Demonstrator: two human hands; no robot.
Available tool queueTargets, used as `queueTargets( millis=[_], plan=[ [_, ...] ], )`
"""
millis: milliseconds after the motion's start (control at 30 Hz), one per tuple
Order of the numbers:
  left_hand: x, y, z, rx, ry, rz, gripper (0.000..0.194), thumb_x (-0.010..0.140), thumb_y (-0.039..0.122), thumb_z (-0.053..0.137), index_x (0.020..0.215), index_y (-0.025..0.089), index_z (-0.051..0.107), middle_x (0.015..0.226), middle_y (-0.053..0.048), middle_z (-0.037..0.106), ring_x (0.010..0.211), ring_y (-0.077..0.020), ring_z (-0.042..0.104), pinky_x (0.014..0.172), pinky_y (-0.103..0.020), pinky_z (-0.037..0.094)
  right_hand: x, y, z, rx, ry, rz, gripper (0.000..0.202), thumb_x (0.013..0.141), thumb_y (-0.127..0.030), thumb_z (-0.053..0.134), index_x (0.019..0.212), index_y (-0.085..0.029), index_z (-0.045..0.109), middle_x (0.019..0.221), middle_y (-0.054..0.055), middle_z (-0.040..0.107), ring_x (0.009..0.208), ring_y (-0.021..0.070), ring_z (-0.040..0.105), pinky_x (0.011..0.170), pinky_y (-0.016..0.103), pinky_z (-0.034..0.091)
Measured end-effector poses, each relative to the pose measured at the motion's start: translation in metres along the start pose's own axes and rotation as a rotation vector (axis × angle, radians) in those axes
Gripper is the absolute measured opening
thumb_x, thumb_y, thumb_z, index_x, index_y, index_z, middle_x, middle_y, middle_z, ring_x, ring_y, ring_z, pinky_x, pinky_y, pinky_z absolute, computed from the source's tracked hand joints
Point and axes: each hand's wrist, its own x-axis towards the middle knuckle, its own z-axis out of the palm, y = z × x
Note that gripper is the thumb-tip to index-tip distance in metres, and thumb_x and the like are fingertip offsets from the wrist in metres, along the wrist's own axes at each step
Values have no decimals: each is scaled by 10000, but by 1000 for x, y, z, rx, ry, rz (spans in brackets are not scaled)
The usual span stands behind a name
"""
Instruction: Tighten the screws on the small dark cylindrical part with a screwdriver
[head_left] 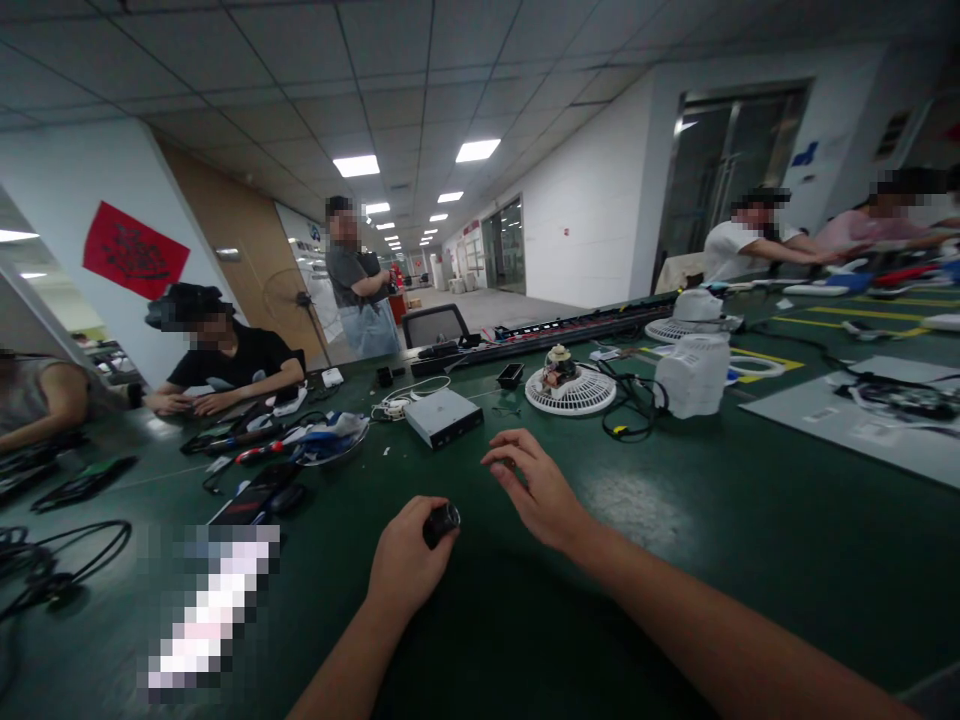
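Observation:
My left hand [409, 560] is closed around a small black cylinder [442, 522], whose round end faces right between thumb and fingers. Just to its right, my right hand [534, 488] hovers over the green table with loosely bent fingers apart and nothing visible between them. A silver disc drive [444, 415] lies flat beyond both hands. Past the right hand is a round white fan grille [574, 392] with an exposed motor [559, 368] on top. Near that grille sits a small black open box [511, 375].
A white plastic housing [694, 375] and black cables [634, 405] lie at the right, before a grey panel [862, 410]. Left are a screwdriver [259, 452], a blue-and-white bundle [330, 437] and a pixelated bright screen [214, 610]. Several people sit or stand around the table.

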Motion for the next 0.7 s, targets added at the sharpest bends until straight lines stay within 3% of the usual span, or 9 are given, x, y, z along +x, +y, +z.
queueTargets(
  millis=[167, 267, 467, 700],
  plan=[
    [1, -5, 0, 3, 26, -68, 285, 799, 289, 661, 1075, 217, 657, 1009, -47, 695, 919, -222, 663, 814, -374, 521, 5, 14, 3, 371, 173, 217, 385, 971, -510, 435, 831, -194, 606, 748, 20, 568, 689, 158, 542, 650, 284, 446],
    [1, -5, 0, -6, 19, -64, 282, 801, 290, 661, 1074, 219, 655, 1021, -45, 691, 923, -221, 659, 816, -374, 521, 3, 21, 11, 507, 120, 275, 396, 938, -550, 480, 863, -188, 622, 731, 17, 595, 666, 156, 550, 629, 282, 442],
    [0, -1, -1, -3, 29, -35, 249, 802, 290, 648, 1041, 223, 654, 978, -42, 688, 885, -222, 652, 773, -363, 523, -4, 24, 24, 549, -58, 287, 341, 943, -487, 506, 869, -175, 623, 777, 25, 626, 724, 159, 597, 683, 293, 470],
    [0, -2, 0, -6, 36, -40, 250, 797, 292, 643, 1035, 217, 652, 959, -49, 692, 860, -226, 658, 761, -368, 531, -5, 25, 22, 422, -88, 252, 295, 971, -437, 471, 890, -184, 600, 800, 20, 636, 755, 156, 606, 719, 294, 473]
  ],
)
